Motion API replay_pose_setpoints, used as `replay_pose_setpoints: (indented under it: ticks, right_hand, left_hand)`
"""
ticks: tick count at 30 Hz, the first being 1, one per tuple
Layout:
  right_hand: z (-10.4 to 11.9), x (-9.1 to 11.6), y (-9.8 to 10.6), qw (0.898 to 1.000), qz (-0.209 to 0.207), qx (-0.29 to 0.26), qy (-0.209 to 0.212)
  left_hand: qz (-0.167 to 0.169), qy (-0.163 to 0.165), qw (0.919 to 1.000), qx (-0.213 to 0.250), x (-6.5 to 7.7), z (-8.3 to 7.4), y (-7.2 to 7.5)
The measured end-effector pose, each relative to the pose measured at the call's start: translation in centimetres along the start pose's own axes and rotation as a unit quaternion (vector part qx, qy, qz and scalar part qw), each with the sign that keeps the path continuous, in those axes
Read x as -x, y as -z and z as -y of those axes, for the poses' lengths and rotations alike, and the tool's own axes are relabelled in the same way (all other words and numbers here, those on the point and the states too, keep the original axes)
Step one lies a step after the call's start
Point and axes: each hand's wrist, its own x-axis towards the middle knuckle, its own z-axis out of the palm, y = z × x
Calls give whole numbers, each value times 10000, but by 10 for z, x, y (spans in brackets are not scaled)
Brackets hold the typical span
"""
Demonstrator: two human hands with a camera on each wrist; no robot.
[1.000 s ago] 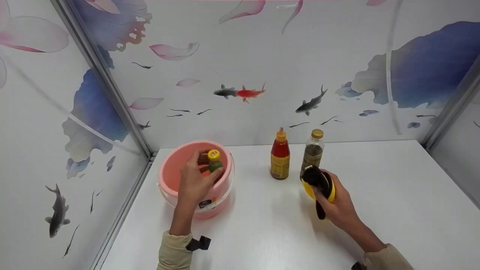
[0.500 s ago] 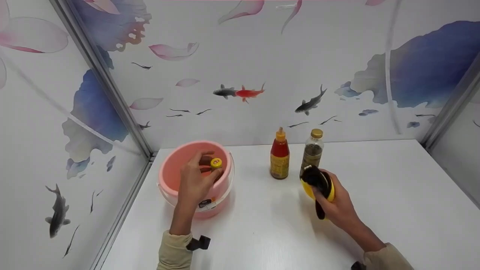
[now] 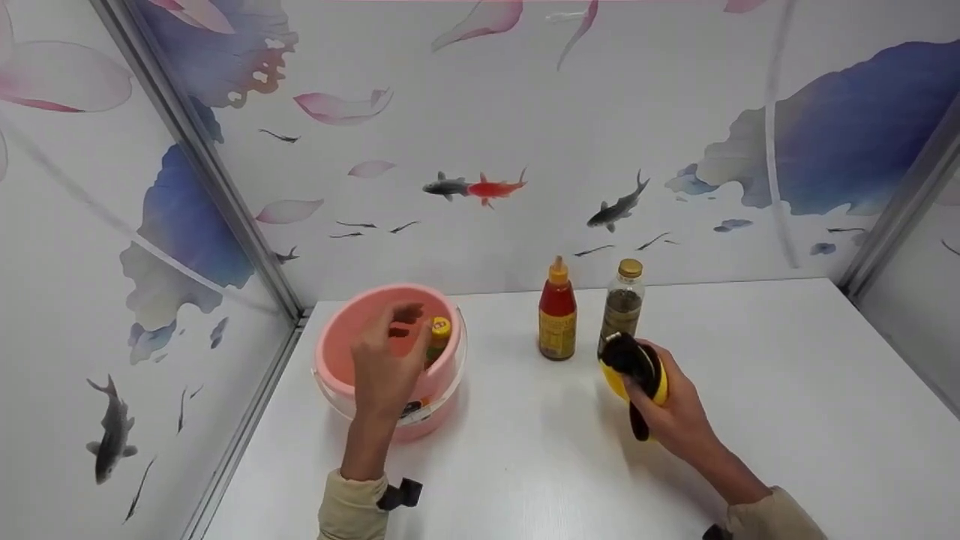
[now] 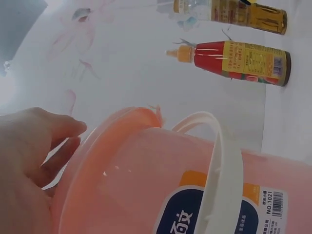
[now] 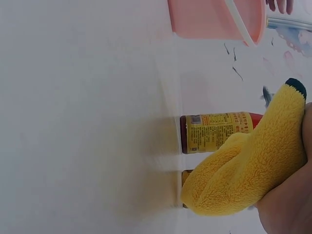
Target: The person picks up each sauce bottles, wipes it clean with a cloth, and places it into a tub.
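Note:
My left hand is over the mouth of a pink bucket, fingers bent but apart, holding nothing. Just right of its thumb, a small jar with a yellow lid and green label sits inside the bucket near the right rim; its lower part is hidden. In the left wrist view the fingers are beside the bucket rim. My right hand grips a fuzzy yellow-and-black plush piece, banana-like with a dark tip, held in front of a glass bottle.
A red sauce bottle with an orange nozzle stands on the white table between the bucket and the glass bottle. The bucket's white handle hangs down its outside. Printed panels rise behind and at the left.
The left hand lowered the jar into the bucket, then let go and shifted slightly left. The right hand, still gripping the plush piece, has hardly moved.

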Motion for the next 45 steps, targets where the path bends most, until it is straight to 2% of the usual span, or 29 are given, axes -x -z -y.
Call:
replay_pose_setpoints:
  ticks: [3, 6, 8, 12, 18, 22, 25, 29, 35, 41, 45]
  right_hand:
    - [-1, -1, 0, 10000, -18, -49, 64]
    - [-2, -1, 0, 9998, -48, -108, 145]
    - [-3, -1, 0, 9997, -55, -153, 179]
    - [-5, 0, 0, 9997, -30, -131, 185]
    - [-7, 1, 1, 9998, -29, -132, 138]
    - [-8, 1, 0, 9998, -26, -127, 127]
    - [-8, 1, 0, 9999, -36, -98, 102]
    - [-8, 1, 0, 9999, -47, -114, 87]
    - [-8, 1, 0, 9996, -102, -227, 146]
    - [-8, 1, -1, 9998, -34, -210, 33]
    - [-8, 1, -1, 9998, -9, -185, -28]
  left_hand:
    - [-253, -824, 9954, -417, 1, -10, -8]
    - [-177, -1318, 9899, -497, 1, -22, -20]
    - [-7, -1444, 9880, -549, 2, -28, -29]
    - [413, -1420, 9865, -711, 9, -35, -53]
    - [1100, -1021, 9862, -703, 28, -35, -100]
    - [1625, -284, 9859, -276, 37, -30, -134]
    - [1869, 302, 9819, 46, 39, -26, -156]
    - [1909, 794, 9784, 47, 38, -21, -182]
    - [1701, 1356, 9759, 191, 38, -13, -212]
    - [1707, 1826, 9671, 482, 38, -6, -230]
    - [1728, 1903, 9638, 712, 39, -3, -239]
